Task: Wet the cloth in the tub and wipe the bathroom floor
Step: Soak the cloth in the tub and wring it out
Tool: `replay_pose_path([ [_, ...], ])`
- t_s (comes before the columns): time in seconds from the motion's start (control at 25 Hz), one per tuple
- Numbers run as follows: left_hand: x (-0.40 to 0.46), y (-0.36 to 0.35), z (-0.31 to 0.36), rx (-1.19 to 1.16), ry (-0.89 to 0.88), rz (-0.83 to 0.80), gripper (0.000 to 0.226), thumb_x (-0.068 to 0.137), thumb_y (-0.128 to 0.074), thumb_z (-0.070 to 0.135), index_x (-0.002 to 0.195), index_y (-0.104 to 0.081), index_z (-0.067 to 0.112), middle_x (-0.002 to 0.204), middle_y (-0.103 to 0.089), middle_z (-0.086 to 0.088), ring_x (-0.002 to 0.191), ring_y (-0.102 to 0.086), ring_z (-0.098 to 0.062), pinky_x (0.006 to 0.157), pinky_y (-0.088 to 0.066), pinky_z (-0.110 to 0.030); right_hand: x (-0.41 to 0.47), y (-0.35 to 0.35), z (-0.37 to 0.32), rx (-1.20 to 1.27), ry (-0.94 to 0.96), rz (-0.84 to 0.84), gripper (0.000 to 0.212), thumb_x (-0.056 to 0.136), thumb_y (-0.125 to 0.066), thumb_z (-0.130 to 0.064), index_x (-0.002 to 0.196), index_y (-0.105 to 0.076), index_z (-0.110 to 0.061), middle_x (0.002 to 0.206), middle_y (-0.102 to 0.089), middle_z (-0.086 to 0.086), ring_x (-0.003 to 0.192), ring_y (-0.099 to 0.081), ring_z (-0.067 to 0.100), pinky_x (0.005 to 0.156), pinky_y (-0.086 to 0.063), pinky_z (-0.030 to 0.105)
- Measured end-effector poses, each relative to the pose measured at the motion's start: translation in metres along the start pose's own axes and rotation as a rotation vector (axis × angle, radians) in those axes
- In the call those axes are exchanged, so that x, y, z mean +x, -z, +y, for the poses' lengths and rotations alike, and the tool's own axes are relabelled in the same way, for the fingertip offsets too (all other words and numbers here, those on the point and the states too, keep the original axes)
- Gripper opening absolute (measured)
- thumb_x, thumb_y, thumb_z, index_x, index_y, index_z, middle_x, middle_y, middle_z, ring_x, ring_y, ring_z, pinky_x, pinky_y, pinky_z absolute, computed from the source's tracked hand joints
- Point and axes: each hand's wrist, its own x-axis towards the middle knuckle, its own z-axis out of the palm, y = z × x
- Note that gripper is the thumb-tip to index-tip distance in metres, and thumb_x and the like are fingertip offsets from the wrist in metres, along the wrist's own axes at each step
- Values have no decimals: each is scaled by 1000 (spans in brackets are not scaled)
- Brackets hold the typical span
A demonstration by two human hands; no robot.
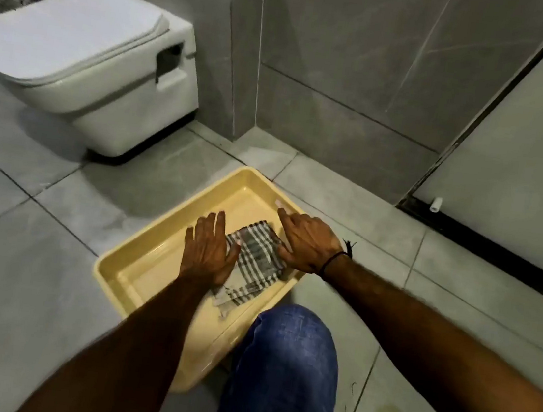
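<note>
A pale yellow rectangular tub (153,252) stands on the grey tiled floor (29,277) in front of me, with shallow water in it. A grey and white checked cloth (258,259) lies flat inside, near the tub's right end. My left hand (209,249) rests flat on the cloth's left edge, fingers spread. My right hand (306,243) rests on the cloth's right edge by the tub wall, index finger stretched out. Neither hand has closed around the cloth.
A white wall-hung toilet (89,57) with its lid down is at the upper left. Grey tiled walls (351,60) rise behind the tub. A frosted panel (531,136) with a dark threshold runs along the right. My knee in blue jeans (282,373) is beside the tub.
</note>
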Motion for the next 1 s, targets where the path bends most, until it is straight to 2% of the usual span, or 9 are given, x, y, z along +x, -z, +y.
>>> replay_pose_path([
  [0.08, 4, -13, -8, 152, 36, 41, 68, 97, -44, 48, 142, -43, -2, 137, -53, -26, 123, -50, -41, 108, -39, -55, 15, -24, -6, 117, -103, -93, 66, 92, -51, -44, 143, -39, -4, 128, -61, 22, 110, -60, 40, 87, -50, 44],
  [0.2, 8, -17, -15, 225, 103, -5, 47, 93, -53, 41, 117, -59, 1, 118, -59, -19, 110, -54, -36, 97, -40, -50, 25, -48, -26, 407, -289, -175, 51, 85, -64, -41, 121, -53, -7, 124, -57, 18, 109, -56, 36, 88, -50, 41],
  [0.36, 29, 3, -8, -137, 333, -145, 21, 83, -63, 24, 96, -64, 8, 112, -64, -14, 104, -59, -33, 97, -42, -47, 33, -56, -36, 752, -480, -207, 42, 77, -75, -20, 113, -61, -5, 121, -62, 17, 109, -62, 36, 84, -53, 37],
  [0.44, 30, 16, -5, -383, 369, -205, 17, 88, -62, 20, 100, -61, 8, 111, -65, -14, 91, -61, -28, 80, -51, -41, 33, -43, -32, 917, -499, -225, 30, 73, -77, -13, 100, -69, -3, 106, -70, 17, 98, -67, 34, 73, -56, 36],
  [0.52, 23, 35, 7, -598, 355, -229, 22, 95, -57, 18, 114, -49, 9, 115, -61, -14, 90, -59, -26, 63, -45, -33, 20, -20, -25, 1097, -524, -163, 11, 76, -72, -5, 81, -64, -11, 84, -66, 8, 80, -62, 28, 58, -47, 30],
  [0.64, 16, 72, 40, -764, 282, -163, 22, 95, -55, 13, 116, -48, 10, 113, -62, -18, 89, -57, -28, 58, -42, -33, -12, 18, -11, 1308, -623, -10, 33, 85, -54, 5, 65, -45, -21, 69, -46, -1, 61, -43, 16, 47, -37, 21],
  [0.76, 7, 114, 96, -836, 161, -129, 12, 87, -61, 15, 93, -52, 20, 108, -69, -22, 81, -64, -32, 67, -56, -39, -69, 58, 13, 1470, -684, 79, 30, 83, -49, 14, 74, -54, -15, 72, -54, 8, 61, -50, 18, 43, -41, 19],
  [0.88, -13, 146, 166, -814, 4, -168, 15, 80, -67, 20, 89, -56, 22, 104, -69, -19, 94, -68, -37, 76, -62, -46, -135, 89, 47, 1589, -694, 134, 32, 76, -58, 12, 104, -64, -1, 98, -69, 27, 73, -64, 29, 60, -57, 34],
  [1.0, -49, 156, 246, -871, -162, -273, 20, 79, -72, 29, 91, -65, 13, 99, -72, -19, 84, -72, -34, 75, -65, -50, -200, 111, 76, 1889, -630, 204, 30, 86, -71, -13, 116, -69, -10, 106, -72, 17, 88, -70, 28, 79, -60, 41],
])
